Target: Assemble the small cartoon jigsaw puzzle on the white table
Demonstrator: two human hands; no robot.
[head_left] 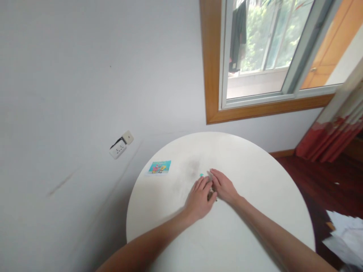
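Observation:
Near the middle of the white round table (pixel 232 151), my two hands are cupped around a small heap of brownish pieces (pixel 210 194), mostly hidden under the fingers. My left hand (pixel 200 198) lies palm down against the heap, its fingers stretched forward and its thumb toward the right. Along the heap's right side rests my right hand (pixel 224 186), fingers extended and pointing up-left. A tiny turquoise piece (pixel 201 175) lies just beyond my left fingertips. The exact kind of the pieces is too small to tell.
A picture card (pixel 159 167) with cartoon figures lies at the table's left. The wall behind carries a socket (pixel 118 149) and a window with a wooden frame (pixel 213 75). At right are a red and cream curtain (pixel 326 132) and white papers (pixel 347 234) on the floor.

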